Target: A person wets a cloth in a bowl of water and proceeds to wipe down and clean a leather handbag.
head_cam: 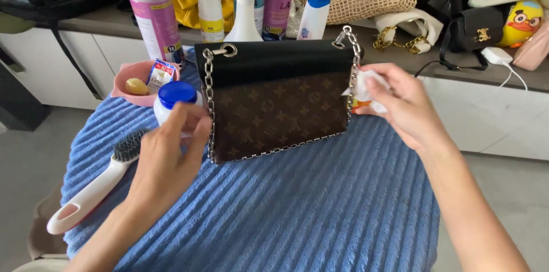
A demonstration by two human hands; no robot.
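Note:
A brown patterned handbag (274, 109) with a black flap and a silver chain lies on a blue ribbed towel (286, 209). My left hand (168, 152) rests at the bag's left edge, fingers against a small white jar with a blue lid (176, 100). My right hand (400, 103) is at the bag's right edge and pinches a crumpled white wipe (366, 86) against the chain.
A white-handled brush (100, 183) lies on the towel at the left. A pink bowl (128, 80) holds small items. Spray and lotion bottles (246, 3) stand behind the bag. Other bags and a white charger (497, 55) crowd the dark counter at the back right.

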